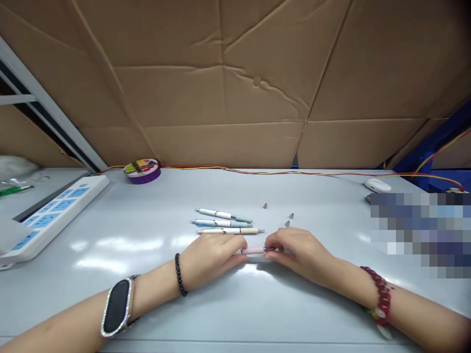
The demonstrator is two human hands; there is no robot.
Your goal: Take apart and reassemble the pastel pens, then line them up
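A pink pen lies level between my two hands, low over the grey table. My left hand pinches its left part, and the fingers hide that end. At the other end, my right hand has thumb and fingertips closed on the silvery tip. Just beyond lie a pale green pen, a light blue pen and a cream pen, side by side with their tips to the right. Small grey cone-shaped pieces sit past my right hand.
A white power strip runs along the left side. A round purple tin stands at the back, near red and yellow wires. A white mouse-like object lies back right, beside a blurred-out area. Cardboard walls the rear.
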